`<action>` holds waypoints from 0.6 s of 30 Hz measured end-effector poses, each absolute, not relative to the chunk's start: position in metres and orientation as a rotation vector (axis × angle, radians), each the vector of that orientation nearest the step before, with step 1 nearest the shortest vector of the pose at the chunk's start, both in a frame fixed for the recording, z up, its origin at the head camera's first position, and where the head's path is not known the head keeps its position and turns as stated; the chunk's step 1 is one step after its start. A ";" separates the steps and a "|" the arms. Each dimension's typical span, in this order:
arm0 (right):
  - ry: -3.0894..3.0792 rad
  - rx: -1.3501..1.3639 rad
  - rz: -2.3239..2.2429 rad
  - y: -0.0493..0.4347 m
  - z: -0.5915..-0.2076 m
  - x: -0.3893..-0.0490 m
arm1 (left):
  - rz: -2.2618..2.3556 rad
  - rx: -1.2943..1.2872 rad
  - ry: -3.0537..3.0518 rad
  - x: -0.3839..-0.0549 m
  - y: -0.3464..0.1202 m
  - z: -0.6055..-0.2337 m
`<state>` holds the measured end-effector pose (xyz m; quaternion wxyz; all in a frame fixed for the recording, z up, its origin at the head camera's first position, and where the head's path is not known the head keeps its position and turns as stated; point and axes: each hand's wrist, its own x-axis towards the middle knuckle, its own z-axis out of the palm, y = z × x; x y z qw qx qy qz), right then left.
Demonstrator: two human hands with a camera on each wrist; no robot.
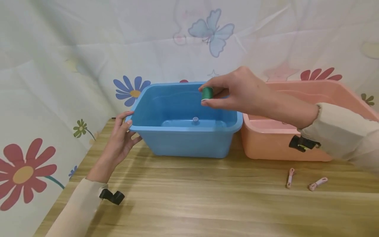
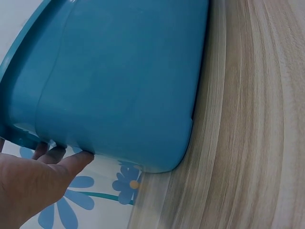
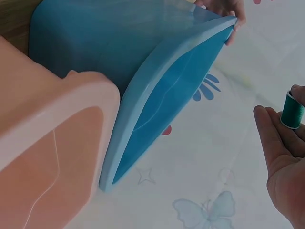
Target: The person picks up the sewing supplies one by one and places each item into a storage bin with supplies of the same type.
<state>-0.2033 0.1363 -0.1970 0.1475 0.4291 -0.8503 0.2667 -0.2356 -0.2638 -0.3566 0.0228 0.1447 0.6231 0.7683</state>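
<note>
My right hand (image 1: 241, 92) pinches a spool of green thread (image 1: 207, 93) between thumb and fingers, over the right part of a blue plastic tub (image 1: 186, 141). Seen from the right wrist, the green spool (image 3: 291, 110) has white ends and sits upright at the fingertips. With thumb and fingers at the rim, my left hand (image 1: 119, 138) holds the tub's left front corner. Its fingers (image 2: 76, 162) touch the tub's outer side in the left wrist view. A small, round, whitish object (image 1: 195, 119) lies on the tub's floor.
A pink-orange plastic tub (image 1: 284, 146) stands right beside the blue one, partly hidden by my right forearm. Two small bundles of pink cord, one upright (image 1: 290, 178) and one slanted (image 1: 318, 184), lie before it on the wooden table (image 1: 189, 197). A flower-print curtain (image 1: 88, 49) hangs behind.
</note>
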 end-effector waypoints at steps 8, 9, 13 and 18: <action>-2.535 1.175 0.753 0.136 -0.195 -0.216 | 2.389 0.417 1.936 -0.235 -0.264 -0.355; -2.545 1.168 0.746 0.137 -0.195 -0.217 | 2.386 0.418 1.936 -0.235 -0.264 -0.355; -2.564 1.154 0.712 0.137 -0.194 -0.223 | 2.371 0.419 1.942 -0.236 -0.263 -0.355; -2.590 1.137 0.681 0.135 -0.193 -0.229 | 2.372 0.414 1.950 -0.236 -0.264 -0.354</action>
